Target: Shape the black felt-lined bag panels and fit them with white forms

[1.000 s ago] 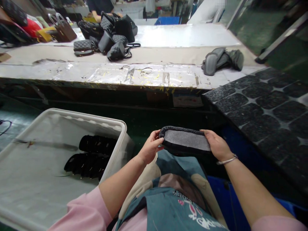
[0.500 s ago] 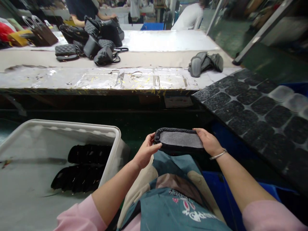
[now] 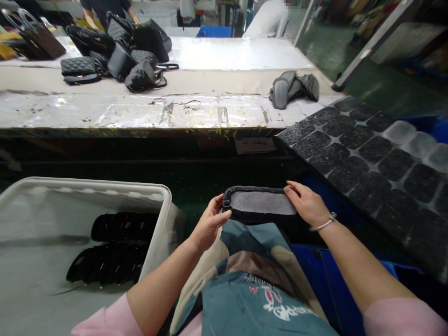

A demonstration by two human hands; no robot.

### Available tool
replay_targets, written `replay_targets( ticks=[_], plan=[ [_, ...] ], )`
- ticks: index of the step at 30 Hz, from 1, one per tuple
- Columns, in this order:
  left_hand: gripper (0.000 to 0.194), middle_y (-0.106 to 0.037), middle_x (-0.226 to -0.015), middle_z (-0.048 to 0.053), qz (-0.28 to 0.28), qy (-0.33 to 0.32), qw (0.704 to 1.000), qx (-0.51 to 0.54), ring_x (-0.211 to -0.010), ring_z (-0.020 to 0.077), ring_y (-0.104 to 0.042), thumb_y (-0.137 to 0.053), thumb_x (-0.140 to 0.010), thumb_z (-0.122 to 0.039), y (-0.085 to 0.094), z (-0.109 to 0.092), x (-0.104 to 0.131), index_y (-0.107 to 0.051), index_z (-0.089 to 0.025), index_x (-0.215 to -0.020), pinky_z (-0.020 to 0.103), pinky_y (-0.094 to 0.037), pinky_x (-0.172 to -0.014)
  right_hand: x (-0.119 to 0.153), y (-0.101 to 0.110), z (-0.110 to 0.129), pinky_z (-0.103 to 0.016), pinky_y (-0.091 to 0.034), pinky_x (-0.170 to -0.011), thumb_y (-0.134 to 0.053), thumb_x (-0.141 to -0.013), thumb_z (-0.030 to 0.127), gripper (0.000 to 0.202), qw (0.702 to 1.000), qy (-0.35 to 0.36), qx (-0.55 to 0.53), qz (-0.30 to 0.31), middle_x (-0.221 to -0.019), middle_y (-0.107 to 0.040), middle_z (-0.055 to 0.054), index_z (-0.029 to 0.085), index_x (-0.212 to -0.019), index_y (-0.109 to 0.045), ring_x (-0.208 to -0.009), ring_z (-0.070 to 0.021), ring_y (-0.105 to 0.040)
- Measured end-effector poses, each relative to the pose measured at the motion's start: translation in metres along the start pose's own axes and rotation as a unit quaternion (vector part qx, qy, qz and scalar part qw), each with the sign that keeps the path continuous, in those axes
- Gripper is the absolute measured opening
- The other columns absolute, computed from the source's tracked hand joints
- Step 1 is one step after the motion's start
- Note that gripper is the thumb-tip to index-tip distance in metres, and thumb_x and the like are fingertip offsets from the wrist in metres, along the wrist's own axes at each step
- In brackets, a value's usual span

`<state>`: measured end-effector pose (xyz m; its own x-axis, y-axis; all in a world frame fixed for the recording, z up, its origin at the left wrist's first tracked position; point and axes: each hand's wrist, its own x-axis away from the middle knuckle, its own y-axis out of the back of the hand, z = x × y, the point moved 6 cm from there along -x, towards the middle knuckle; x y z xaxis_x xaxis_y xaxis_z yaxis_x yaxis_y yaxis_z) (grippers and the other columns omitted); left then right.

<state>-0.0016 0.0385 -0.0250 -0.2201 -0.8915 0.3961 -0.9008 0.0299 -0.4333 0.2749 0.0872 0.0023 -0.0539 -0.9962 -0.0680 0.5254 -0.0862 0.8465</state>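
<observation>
Above my lap I hold a black bag piece (image 3: 262, 201), long and rounded at the ends, with a grey flat panel framed by a dark padded rim. My left hand (image 3: 209, 223) grips its left end, thumb in front and fingers behind. At the other end my right hand (image 3: 308, 203) has its thumb and fingers closed over the upper right corner. The piece lies nearly level, its grey side facing me. To the left, several black pieces (image 3: 108, 263) lie in two rows inside a white bin (image 3: 167, 196).
Black quilted handbags (image 3: 121, 56) are heaped on the long worktable (image 3: 210, 84). Grey pads (image 3: 294, 88) lie near its right end. A dark board (image 3: 353, 144) with rounded shapes and translucent pieces (image 3: 418, 144) slants at right. A person in dark clothing (image 3: 105, 11) stands across the table.
My right hand has shifted slightly to the right along the piece's end, its fingers lifted a little. My left hand keeps its grip. The camera view has turned a little to the right.
</observation>
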Motion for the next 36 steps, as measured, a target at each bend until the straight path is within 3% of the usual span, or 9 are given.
replay_targets(
  ticks=[4, 8, 11, 15, 20, 24, 27, 31, 36],
  plan=[
    [0.048, -0.052, -0.131, 0.006, 0.041, 0.022, 0.998, 0.047, -0.116, 0.0218, -0.048, -0.059, -0.076, -0.023, 0.006, -0.004, 0.001, -0.055, -0.026, -0.123, 0.03, -0.041, -0.085, 0.021, 0.022, 0.058, -0.041, -0.046, -0.092, -0.053, -0.085, 0.039, 0.035, 0.989, 0.112, 0.034, -0.093, -0.105, -0.066, -0.012, 0.016, -0.109, -0.063, -0.1, -0.0261, -0.061],
    [0.04, -0.056, -0.124, 0.006, 0.014, 0.026, 0.997, 0.065, -0.107, 0.0206, -0.052, -0.059, -0.076, -0.025, 0.012, -0.004, -0.004, -0.061, -0.024, -0.115, 0.03, -0.043, -0.082, 0.047, -0.002, 0.122, -0.029, -0.051, -0.073, -0.057, -0.085, 0.032, 0.018, 0.986, 0.151, -0.065, 0.002, -0.091, -0.067, -0.005, 0.02, -0.095, -0.066, -0.076, -0.0164, -0.063],
    [0.038, -0.058, -0.122, 0.005, -0.005, 0.017, 0.998, 0.065, -0.103, 0.0196, -0.055, -0.064, -0.073, -0.023, 0.013, -0.004, -0.007, -0.064, -0.023, -0.111, 0.03, -0.044, -0.082, 0.053, -0.029, 0.149, -0.026, -0.05, -0.069, -0.056, -0.085, 0.026, 0.012, 0.984, 0.14, -0.096, 0.051, -0.087, -0.066, -0.004, 0.02, -0.089, -0.067, -0.072, -0.0145, -0.061],
    [0.038, -0.06, -0.119, 0.006, -0.01, 0.009, 0.998, 0.064, -0.101, 0.0193, -0.056, -0.067, -0.071, -0.024, 0.013, -0.002, -0.008, -0.065, -0.023, -0.109, 0.032, -0.044, -0.084, 0.044, -0.048, 0.155, -0.028, -0.047, -0.072, -0.059, -0.082, 0.024, 0.009, 0.99, 0.113, -0.064, 0.064, -0.08, -0.066, -0.003, 0.021, -0.081, -0.068, -0.076, -0.0169, -0.061],
    [0.041, -0.059, -0.116, 0.01, -0.023, -0.009, 1.0, 0.009, -0.104, 0.0224, -0.055, -0.067, -0.073, -0.025, 0.015, -0.006, -0.01, -0.062, -0.02, -0.113, 0.035, -0.043, -0.089, 0.04, -0.05, 0.157, -0.028, -0.046, -0.067, -0.064, -0.078, 0.023, 0.005, 0.992, 0.1, -0.038, 0.073, -0.075, -0.064, -0.002, 0.02, -0.077, -0.068, -0.07, -0.0165, -0.06],
    [0.036, -0.055, -0.116, 0.008, -0.057, -0.155, 0.97, -0.177, -0.106, 0.0229, -0.053, -0.07, -0.071, -0.022, 0.022, -0.038, -0.009, -0.068, -0.024, -0.106, 0.033, -0.043, -0.089, 0.043, -0.05, 0.157, -0.027, -0.046, -0.063, -0.063, -0.078, 0.021, 0.004, 0.991, 0.097, -0.074, 0.052, -0.076, -0.063, -0.002, 0.021, -0.08, -0.067, -0.065, -0.0144, -0.058],
    [0.018, -0.058, -0.103, 0.008, 0.012, -0.222, 0.932, -0.287, -0.096, 0.0214, -0.056, -0.065, -0.076, -0.023, 0.016, -0.06, -0.009, -0.074, -0.026, -0.091, 0.032, -0.044, -0.085, 0.043, -0.053, 0.156, -0.027, -0.046, -0.062, -0.063, -0.078, 0.022, 0.007, 0.991, 0.091, -0.083, 0.053, -0.076, -0.063, -0.001, 0.022, -0.083, -0.068, -0.064, -0.0142, -0.058],
    [0.016, -0.062, -0.095, 0.007, 0.112, -0.198, 0.919, -0.321, -0.088, 0.0225, -0.057, -0.067, -0.07, -0.021, 0.009, -0.073, -0.019, -0.075, -0.028, -0.083, 0.033, -0.044, -0.084, 0.041, -0.054, 0.156, -0.028, -0.044, -0.061, -0.062, -0.078, 0.026, 0.007, 0.993, 0.074, -0.067, 0.06, -0.072, -0.064, -0.001, 0.023, -0.077, -0.068, -0.065, -0.0157, -0.059],
    [0.017, -0.061, -0.085, 0.006, 0.225, -0.192, 0.875, -0.384, -0.075, 0.0196, -0.055, -0.067, -0.063, -0.011, -0.007, -0.087, -0.035, -0.073, -0.026, -0.067, 0.03, -0.042, -0.075, 0.039, -0.056, 0.153, -0.028, -0.044, -0.063, -0.063, -0.077, 0.027, 0.008, 0.993, 0.046, -0.071, 0.082, -0.074, -0.065, -0.001, 0.023, -0.075, -0.069, -0.069, -0.0163, -0.06]
  ],
)
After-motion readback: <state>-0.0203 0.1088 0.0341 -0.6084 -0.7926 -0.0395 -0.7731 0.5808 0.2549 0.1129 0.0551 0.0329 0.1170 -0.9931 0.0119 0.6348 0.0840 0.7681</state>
